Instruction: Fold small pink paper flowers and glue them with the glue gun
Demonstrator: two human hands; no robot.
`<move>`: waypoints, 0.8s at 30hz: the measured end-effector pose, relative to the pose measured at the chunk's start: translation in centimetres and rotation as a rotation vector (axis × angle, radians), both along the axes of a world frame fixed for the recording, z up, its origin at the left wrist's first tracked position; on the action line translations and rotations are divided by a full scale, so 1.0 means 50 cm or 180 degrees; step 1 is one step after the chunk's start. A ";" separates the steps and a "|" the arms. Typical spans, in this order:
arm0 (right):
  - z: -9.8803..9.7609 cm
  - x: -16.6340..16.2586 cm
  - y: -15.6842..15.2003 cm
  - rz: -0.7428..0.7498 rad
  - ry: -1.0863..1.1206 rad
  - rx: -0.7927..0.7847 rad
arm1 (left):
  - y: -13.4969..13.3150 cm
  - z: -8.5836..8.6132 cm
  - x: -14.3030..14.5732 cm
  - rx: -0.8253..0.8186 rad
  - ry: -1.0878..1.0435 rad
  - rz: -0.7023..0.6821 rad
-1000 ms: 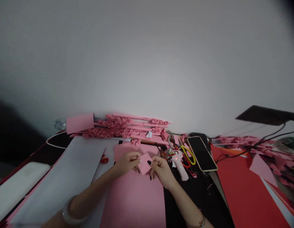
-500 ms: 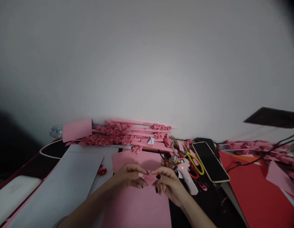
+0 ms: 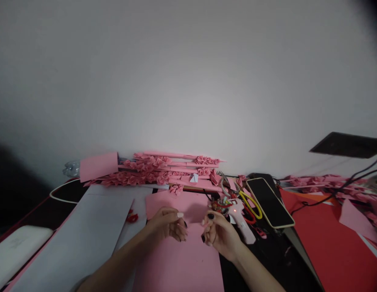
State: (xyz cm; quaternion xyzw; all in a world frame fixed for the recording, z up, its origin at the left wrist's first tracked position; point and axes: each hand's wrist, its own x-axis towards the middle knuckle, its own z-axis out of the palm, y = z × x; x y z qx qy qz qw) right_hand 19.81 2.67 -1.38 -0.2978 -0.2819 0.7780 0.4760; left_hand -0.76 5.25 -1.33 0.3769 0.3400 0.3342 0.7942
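My left hand (image 3: 168,225) is closed, thumb against fingers, at one end of a small folded piece of pink paper (image 3: 194,228). My right hand (image 3: 220,233) pinches the other end between thumb and fingers. The piece is held level above a large pink sheet (image 3: 179,263), and its outline partly blends into that sheet. Just beyond the hands lies a small pink paper flower (image 3: 176,189). To the right of my right hand is a pale pink glue gun (image 3: 243,225) with a lit red light.
Yellow-handled pliers (image 3: 253,206) and a phone (image 3: 270,202) lie right of the glue gun. Pink paper flower stems (image 3: 151,166) line the wall. White sheets (image 3: 75,235) cover the left, red sheets (image 3: 325,239) the right. A white power bank (image 3: 19,251) sits near left.
My hands have moved slightly apart, and the pink paper between them now looks like a flatter, wider strip. My fingers have curled in more. The view has shifted slightly.
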 end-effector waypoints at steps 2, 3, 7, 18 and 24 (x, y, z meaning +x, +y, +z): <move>-0.003 0.000 0.000 -0.0022 0.0004 -0.0072 | -0.001 0.003 0.000 0.0098 -0.0009 0.0132; -0.004 0.001 0.000 -0.0078 0.0019 -0.0111 | -0.001 0.004 0.000 0.0152 0.0000 0.0166; -0.002 0.003 0.000 -0.0248 0.0073 -0.0243 | -0.001 0.009 0.002 0.0535 0.0225 0.0029; 0.003 -0.007 -0.006 -0.0056 -0.0412 0.0118 | -0.018 0.000 0.009 0.1945 0.2025 -0.0325; -0.006 -0.027 -0.023 0.0155 -0.1054 0.0607 | -0.032 0.003 0.016 0.3464 0.2862 0.0439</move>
